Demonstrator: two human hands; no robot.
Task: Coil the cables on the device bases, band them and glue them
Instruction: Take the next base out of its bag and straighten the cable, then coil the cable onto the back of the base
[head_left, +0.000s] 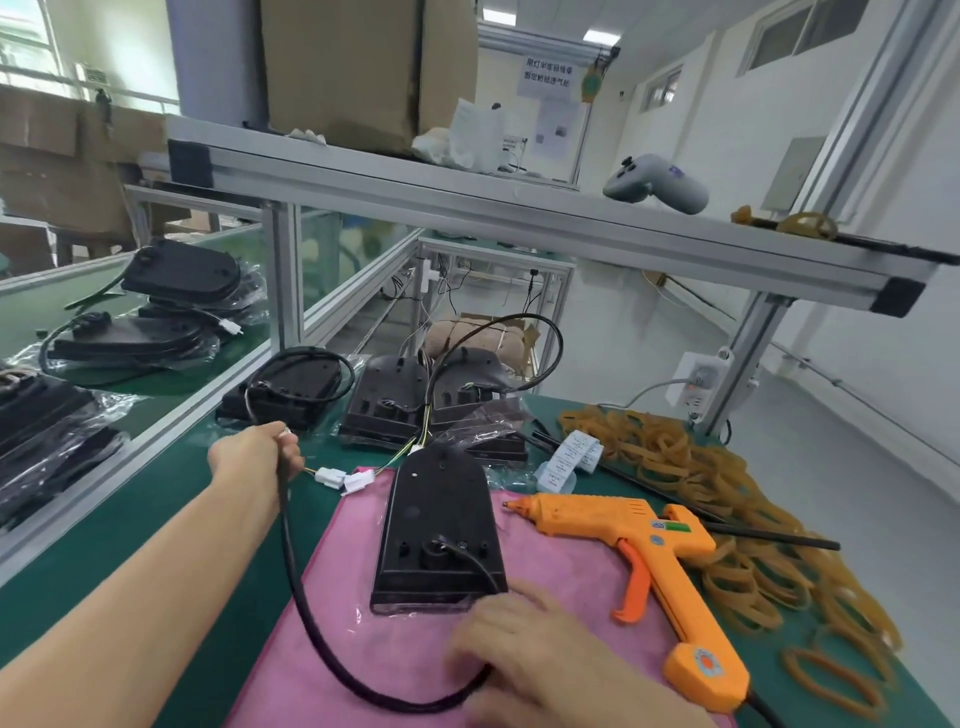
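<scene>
While base (441, 530) lies btwn hands, L hand (254, 457) & R hand (524, 649) grip cable (311, 623).

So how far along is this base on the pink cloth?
Early. The base lies on the pink cloth; left hand and right hand hold its cable, one loose loop. No band on; rubber bands and glue gun lie unused.

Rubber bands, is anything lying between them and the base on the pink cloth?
Yes. The orange glue gun lies on the cloth between the base and the rubber bands, its nozzle pointing at the base. The right hand would reach over it.
</scene>
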